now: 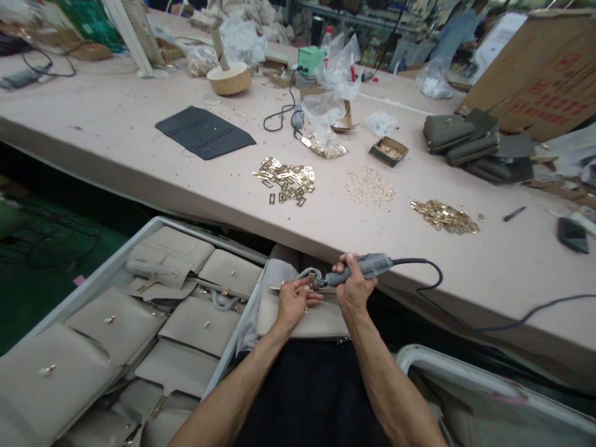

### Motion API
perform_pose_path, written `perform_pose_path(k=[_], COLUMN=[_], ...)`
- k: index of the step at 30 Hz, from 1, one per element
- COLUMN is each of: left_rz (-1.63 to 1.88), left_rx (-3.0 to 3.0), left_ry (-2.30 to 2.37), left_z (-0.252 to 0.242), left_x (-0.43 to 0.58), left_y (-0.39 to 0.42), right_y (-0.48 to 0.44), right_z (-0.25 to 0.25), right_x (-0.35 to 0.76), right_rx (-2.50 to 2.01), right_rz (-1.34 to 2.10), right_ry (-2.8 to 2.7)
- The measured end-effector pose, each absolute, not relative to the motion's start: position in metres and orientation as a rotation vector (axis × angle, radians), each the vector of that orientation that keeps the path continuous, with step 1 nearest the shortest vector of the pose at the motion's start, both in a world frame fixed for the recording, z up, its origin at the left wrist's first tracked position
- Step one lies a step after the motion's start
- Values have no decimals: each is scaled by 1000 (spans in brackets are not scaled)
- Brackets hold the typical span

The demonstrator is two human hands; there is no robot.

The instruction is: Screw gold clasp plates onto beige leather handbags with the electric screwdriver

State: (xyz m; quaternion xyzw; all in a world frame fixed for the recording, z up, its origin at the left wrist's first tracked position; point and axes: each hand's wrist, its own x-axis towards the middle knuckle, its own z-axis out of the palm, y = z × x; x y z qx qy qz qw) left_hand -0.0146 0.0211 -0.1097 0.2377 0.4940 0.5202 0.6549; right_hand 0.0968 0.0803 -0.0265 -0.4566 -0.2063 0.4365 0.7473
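A beige handbag (326,316) lies across my lap with its flap raised. My left hand (293,304) pinches the flap's edge beside a small gold metal plate (311,278). In my right hand (354,287) is a grey corded electric screwdriver (372,266), gripped around its body and pointing left. Its tip is close to the gold plate; whether they touch I cannot tell. The black cord (431,264) runs off to the right over the table edge.
A white bin (158,226) of beige bags stands at left, another bin (419,357) at right. On the table (209,192) are gold frame plates (288,180), tiny screws (370,186), more gold pieces (444,216), a dark sheet (205,131) and dark green bags (465,143).
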Motion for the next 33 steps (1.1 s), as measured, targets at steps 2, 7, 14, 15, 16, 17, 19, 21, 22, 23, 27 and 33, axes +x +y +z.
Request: perform_pose_path(k=[2,7,14,15,16,17,19,21,22,23,27,33], left_rz=[1179,1179,1181,1182,1183,1183,1183,1181,1181,1181,1180,1181], left_rx=[539,534,529,527,526,525,523,522,521,520,521,523], left_ry=[1122,1128,1120,1119,1117,1117,1121,1129,1132,1135,1131,1126], left_z=[-110,-112,-111,-110,-110,-109,-109,-108,-108,-108,-109,-110], left_x=[-14,-14,-14,-14,-14,-14,-14,-14,-14,-14,-14,-13], left_y=[21,21,21,21,21,21,21,21,21,21,21,21], right_y=[80,80,79,79,79,79,79,79,79,79,77,72], right_z=[-27,-26,-25,-25,-25,-24,-24,-25,-25,-25,-25,-20], right_x=[96,96,95,95,95,95,95,94,94,94,92,85], right_rx=[-1004,-993,-987,-982,-979,-978,-986,-995,-997,-999,-998,-997], right_rz=[951,952,945,948,949,947,943,939,939,939,929,897], right_ry=[-454,-444,-431,-426,-424,-423,-428,-430,-431,-433,-451,-532])
